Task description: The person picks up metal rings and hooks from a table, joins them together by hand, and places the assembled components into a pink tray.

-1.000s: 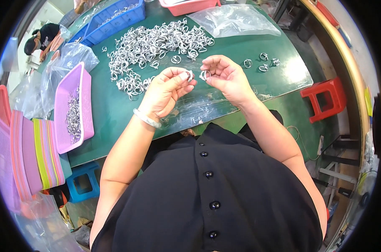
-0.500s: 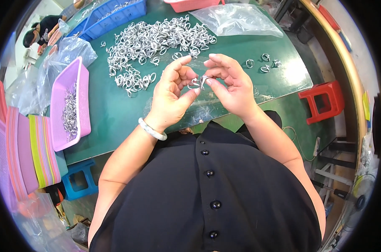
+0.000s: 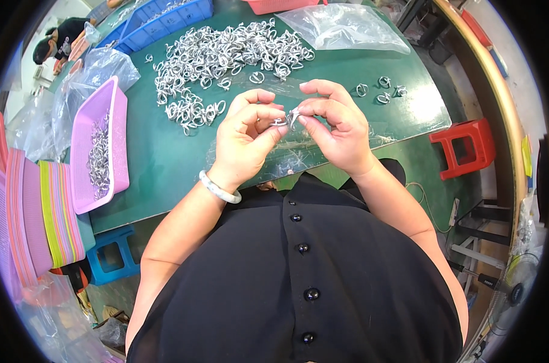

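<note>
Above the near part of the green table, my left hand [image 3: 245, 136] and my right hand [image 3: 342, 134] meet fingertip to fingertip. Between them is a small silver metal ring [image 3: 294, 118], pinched by thumb and finger on each side. I cannot tell whether it is one ring or two linked together. A pale bangle circles my left wrist. Just beyond my hands lies a large heap of similar silver rings [image 3: 226, 57], with a smaller cluster [image 3: 193, 112] at its near left. One loose ring [image 3: 256, 77] sits between the heap and my fingers.
Several rings [image 3: 383, 98] lie apart on the right of the green table [image 3: 159, 175]. A pink basket [image 3: 120, 151] holding metal pieces stands left, beside stacked baskets [image 3: 35, 212]. Blue bins [image 3: 165, 27] and a plastic bag [image 3: 347, 27] are behind. A red stool [image 3: 468, 145] stands right. Another person [image 3: 69, 36] works far left.
My left fingers have curled in closer around the ring, and the right fingertips have closed tighter on it. Both hands stay at nearly the same place.
</note>
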Motion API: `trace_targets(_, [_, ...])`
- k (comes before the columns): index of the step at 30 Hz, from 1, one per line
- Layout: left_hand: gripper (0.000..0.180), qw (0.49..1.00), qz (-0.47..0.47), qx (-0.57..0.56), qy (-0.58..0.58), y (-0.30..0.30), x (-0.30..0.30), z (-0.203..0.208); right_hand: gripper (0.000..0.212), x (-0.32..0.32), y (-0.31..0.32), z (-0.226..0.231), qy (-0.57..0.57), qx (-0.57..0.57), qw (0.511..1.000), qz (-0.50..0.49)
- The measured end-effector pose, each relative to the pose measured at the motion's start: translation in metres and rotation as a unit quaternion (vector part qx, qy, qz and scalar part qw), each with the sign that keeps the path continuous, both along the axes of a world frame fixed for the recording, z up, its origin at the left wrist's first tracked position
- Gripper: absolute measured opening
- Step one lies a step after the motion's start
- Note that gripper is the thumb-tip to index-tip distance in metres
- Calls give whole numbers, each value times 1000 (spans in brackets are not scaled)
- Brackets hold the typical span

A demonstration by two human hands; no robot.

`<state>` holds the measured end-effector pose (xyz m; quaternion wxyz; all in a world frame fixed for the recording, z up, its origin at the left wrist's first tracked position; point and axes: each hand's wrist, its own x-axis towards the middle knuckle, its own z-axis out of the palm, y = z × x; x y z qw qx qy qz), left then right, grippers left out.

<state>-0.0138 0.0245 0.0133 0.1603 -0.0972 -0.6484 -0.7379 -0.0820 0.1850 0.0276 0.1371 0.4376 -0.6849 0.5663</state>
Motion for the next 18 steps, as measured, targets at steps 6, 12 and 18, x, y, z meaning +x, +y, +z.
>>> trace_targets(6, [16,990,-30,68,-122,-3,4,0,14,1,0,-1,-36,-8,999,-7])
trace_targets(12, [19,967,-67,157,-187,2,8,13,13,2,0,0,-51,-8,999,4])
trace_targets(18, [28,960,-119,197,-161,2,10,7,13,4,1,2,-30,-6,999,17])
